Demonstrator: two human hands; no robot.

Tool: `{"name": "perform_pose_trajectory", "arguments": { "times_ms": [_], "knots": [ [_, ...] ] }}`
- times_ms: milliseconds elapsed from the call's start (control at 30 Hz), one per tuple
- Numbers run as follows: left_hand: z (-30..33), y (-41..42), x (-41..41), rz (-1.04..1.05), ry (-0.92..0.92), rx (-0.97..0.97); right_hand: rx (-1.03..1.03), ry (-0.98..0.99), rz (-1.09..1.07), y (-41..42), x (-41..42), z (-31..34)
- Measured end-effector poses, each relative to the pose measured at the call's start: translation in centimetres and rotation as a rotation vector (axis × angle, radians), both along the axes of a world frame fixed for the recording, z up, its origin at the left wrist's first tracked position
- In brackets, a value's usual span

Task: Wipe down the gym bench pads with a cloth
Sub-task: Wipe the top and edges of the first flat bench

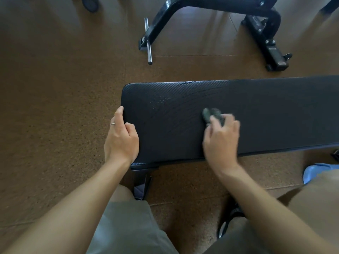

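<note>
A speckled brown rubber floor (55, 107) filled the room, bare and wide to the left of the bench. Nearest the camera were the person's knees in grey-green shorts (126, 228), with a blue object (311, 171) at the right edge, just below the pad's near side. The black bench pad (266, 110) lay crosswise, its rounded left end in view and its right end running out of frame; its near edge overhung a dark support leg (142, 186). The left hand (122, 138) rested at the pad's left end, thumb along the end edge and fingers curled onto the top near the corner, a ring (112, 124) on one finger. The right hand (221, 136), blurred, pressed on the pad's middle with its fingers curled around a small dark cloth (211, 115). Curved wet streaks (174, 107) marked the pad left of the cloth. Beyond the far edge, across open floor, stood a black machine frame (256, 24) with a chrome peg (148, 43).
</note>
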State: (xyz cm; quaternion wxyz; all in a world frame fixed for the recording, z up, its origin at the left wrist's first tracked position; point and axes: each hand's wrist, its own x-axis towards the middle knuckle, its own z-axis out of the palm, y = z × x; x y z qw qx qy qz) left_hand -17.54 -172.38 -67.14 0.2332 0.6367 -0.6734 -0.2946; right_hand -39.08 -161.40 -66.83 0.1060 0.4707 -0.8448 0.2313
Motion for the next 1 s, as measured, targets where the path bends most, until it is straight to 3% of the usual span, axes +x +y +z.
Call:
{"name": "perform_pose_trajectory", "arguments": {
  "times_ms": [167,267,333,500,567,700,800,900,1000],
  "knots": [
    [-0.5,-0.4,0.3,0.014,0.044,0.016,0.039,-0.053,0.532,0.5,12.1,-0.1],
    [-0.6,-0.4,0.5,0.015,0.081,0.04,0.081,-0.024,0.704,0.3,9.7,0.1],
    [-0.5,-0.4,0.5,0.021,0.1,0.06,0.067,0.053,0.642,0.2,5.5,-0.1],
    [-0.5,-0.2,0.4,0.027,0.105,0.056,0.027,-0.022,0.093,-1.0,-2.2,-0.5],
    [-0.6,-0.3,0.4,0.026,0.11,0.056,-0.001,-0.011,0.125,-3.1,0.5,-0.7],
    [-0.8,-0.5,0.4,0.037,0.104,0.056,-0.003,-0.043,0.614,-9.3,9.0,-0.6],
    [-0.9,-0.6,0.4,0.034,0.122,0.039,0.01,-0.009,0.805,-14.4,9.9,-0.1],
    [-0.8,-0.7,0.4,0.027,0.06,0.047,0.019,0.073,0.794,-16.8,5.9,-0.4],
    [-0.8,-0.6,0.4,0.031,0.03,0.047,-0.023,0.087,0.489,-16.3,-1.3,-1.0]
  ]
}}
